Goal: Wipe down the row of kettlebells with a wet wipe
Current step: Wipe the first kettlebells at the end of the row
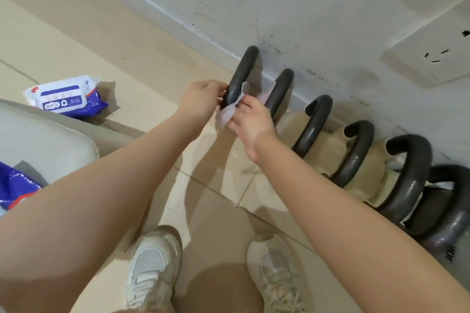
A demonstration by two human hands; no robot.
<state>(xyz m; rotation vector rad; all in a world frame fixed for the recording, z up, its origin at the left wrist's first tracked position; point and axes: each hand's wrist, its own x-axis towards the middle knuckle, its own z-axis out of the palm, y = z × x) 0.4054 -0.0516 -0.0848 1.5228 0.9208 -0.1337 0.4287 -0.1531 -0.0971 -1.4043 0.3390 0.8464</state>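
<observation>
Several black kettlebells stand in a row along the wall, their handles arching up. At the far left end is the first kettlebell handle [243,73]. My left hand [201,99] grips its lower left side. A white wet wipe [227,114] is wrapped around the base of that handle, and my right hand [250,119] pinches it against the metal. The second handle [279,91] sits just behind my right hand. More kettlebells [409,175] continue to the right, with beige bodies partly hidden under my right forearm.
A blue and white wet wipe pack [67,96] lies on the tile floor at left. A grey cushioned edge [45,140] and a blue bag [15,188] sit at lower left. A wall socket [432,56] is above the row. My white shoes [152,269] stand below.
</observation>
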